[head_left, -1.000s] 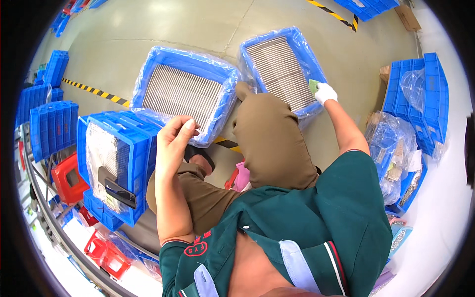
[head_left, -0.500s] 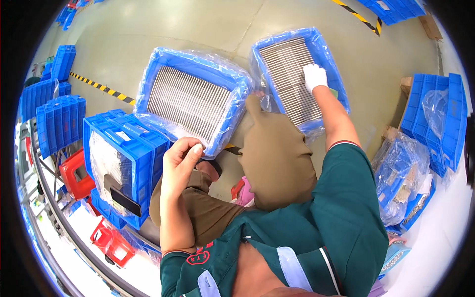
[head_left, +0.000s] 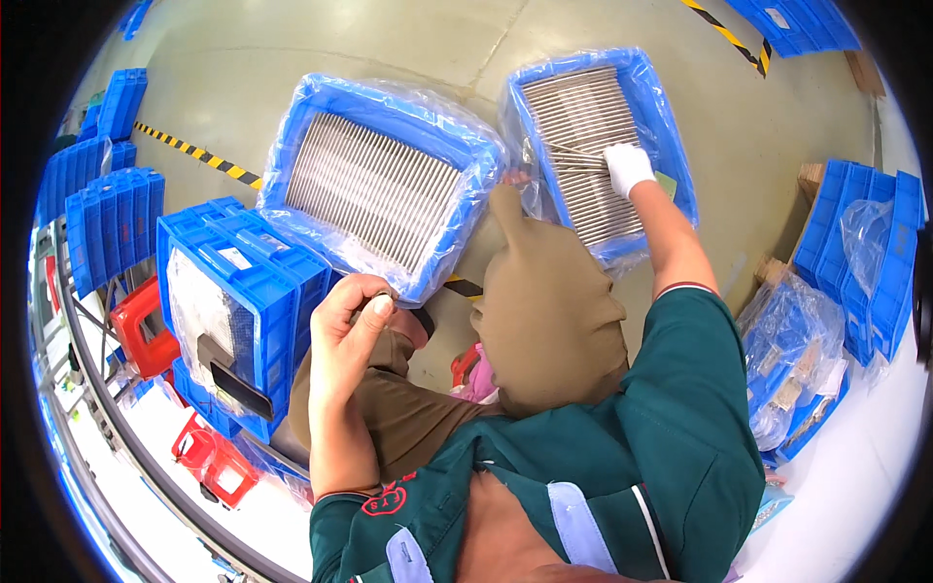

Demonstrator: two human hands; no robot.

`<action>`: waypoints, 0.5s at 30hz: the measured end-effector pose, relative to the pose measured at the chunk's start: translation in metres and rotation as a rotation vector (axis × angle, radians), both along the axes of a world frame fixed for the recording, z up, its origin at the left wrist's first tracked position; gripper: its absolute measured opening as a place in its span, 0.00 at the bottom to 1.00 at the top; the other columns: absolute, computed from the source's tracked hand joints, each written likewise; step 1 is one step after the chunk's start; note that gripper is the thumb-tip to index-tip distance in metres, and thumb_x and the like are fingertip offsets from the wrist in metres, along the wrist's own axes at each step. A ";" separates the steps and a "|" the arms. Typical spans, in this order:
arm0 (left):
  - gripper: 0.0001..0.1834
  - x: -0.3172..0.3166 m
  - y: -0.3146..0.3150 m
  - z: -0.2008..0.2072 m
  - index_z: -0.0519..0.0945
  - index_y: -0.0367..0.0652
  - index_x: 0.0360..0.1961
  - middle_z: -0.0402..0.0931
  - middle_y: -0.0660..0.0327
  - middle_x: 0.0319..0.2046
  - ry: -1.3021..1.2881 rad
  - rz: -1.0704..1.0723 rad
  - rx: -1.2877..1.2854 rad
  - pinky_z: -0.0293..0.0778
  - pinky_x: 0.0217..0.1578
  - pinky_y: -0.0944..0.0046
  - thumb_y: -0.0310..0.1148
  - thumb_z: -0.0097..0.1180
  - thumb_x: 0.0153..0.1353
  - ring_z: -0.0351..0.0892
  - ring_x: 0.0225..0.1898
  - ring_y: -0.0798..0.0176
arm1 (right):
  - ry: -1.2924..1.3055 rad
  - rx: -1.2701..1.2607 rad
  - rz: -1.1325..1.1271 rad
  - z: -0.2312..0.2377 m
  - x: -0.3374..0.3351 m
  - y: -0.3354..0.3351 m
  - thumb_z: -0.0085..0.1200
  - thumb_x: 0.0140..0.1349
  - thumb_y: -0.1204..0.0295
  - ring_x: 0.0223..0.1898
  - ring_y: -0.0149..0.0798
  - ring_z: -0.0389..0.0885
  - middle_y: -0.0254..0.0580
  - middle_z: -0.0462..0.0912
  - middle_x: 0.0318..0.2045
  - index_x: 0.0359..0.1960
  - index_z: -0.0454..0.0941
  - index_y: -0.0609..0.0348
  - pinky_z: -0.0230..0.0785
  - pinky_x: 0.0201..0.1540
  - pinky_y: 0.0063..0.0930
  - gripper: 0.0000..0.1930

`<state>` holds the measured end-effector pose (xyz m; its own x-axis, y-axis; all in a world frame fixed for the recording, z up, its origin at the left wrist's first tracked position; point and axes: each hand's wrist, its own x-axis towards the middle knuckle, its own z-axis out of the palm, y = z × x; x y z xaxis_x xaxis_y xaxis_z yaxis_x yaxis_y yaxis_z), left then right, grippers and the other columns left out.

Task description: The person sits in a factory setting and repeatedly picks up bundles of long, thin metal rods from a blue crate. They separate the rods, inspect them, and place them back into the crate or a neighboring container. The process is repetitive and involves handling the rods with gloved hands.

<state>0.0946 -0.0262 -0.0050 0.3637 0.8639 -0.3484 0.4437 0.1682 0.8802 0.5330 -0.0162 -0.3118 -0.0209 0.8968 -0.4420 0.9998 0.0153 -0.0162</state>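
My right hand (head_left: pixel 631 167), in a white glove, grips several thin metal rods (head_left: pixel 579 155) in the right blue crate. Those rods slant and converge at my fingers. Below them, more grey metal rods (head_left: pixel 595 209) lie side by side in the plastic-lined right crate (head_left: pixel 680 180). My bare left hand (head_left: pixel 352 316) is closed, thumb against the bent fingers, just by the near edge of the left crate (head_left: pixel 292 126); whatever it may hold is hidden. A full row of metal rods (head_left: pixel 374 185) lies in that lined crate. A green card (head_left: pixel 667 185) shows beside my right wrist.
Stacked blue crates (head_left: pixel 248 267) stand at my left, with a phone-like dark device (head_left: pixel 241 391) against them. More blue crates (head_left: pixel 844 248) and a plastic-wrapped pile (head_left: pixel 792 340) are at the right. Yellow-black tape (head_left: pixel 199 155) marks the floor. A red frame (head_left: pixel 146 328) sits far left.
My right hand has closed on several rods and drawn them askew out of the row, shifting slightly nearer. My left hand stays closed, in almost the same place.
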 end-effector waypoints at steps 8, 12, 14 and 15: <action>0.08 -0.002 -0.008 0.008 0.77 0.33 0.33 0.73 0.61 0.29 -0.016 0.064 0.013 0.68 0.36 0.69 0.29 0.55 0.59 0.72 0.31 0.70 | 0.138 -0.094 -0.298 0.005 -0.032 -0.053 0.45 0.53 0.74 0.40 0.55 0.80 0.55 0.81 0.35 0.33 0.77 0.58 0.71 0.45 0.45 0.09; 0.08 0.003 -0.012 0.022 0.76 0.32 0.34 0.74 0.62 0.29 -0.076 0.075 -0.073 0.69 0.34 0.71 0.29 0.55 0.61 0.72 0.31 0.70 | 0.241 -0.178 -0.488 -0.017 -0.031 -0.071 0.45 0.58 0.68 0.44 0.58 0.78 0.58 0.80 0.39 0.41 0.73 0.59 0.69 0.48 0.46 0.12; 0.08 0.000 -0.017 0.028 0.76 0.32 0.34 0.74 0.62 0.29 -0.111 0.115 -0.105 0.70 0.34 0.71 0.29 0.54 0.61 0.73 0.31 0.70 | 0.320 -0.165 -0.537 -0.012 -0.039 -0.074 0.48 0.58 0.62 0.45 0.58 0.77 0.60 0.79 0.40 0.43 0.73 0.60 0.68 0.48 0.46 0.16; 0.08 -0.006 -0.019 0.023 0.76 0.32 0.35 0.74 0.62 0.29 -0.118 0.128 -0.070 0.70 0.33 0.71 0.29 0.54 0.61 0.74 0.31 0.70 | 0.358 -0.155 -0.560 -0.007 -0.042 -0.074 0.49 0.58 0.59 0.46 0.58 0.76 0.61 0.79 0.40 0.43 0.73 0.60 0.67 0.49 0.46 0.18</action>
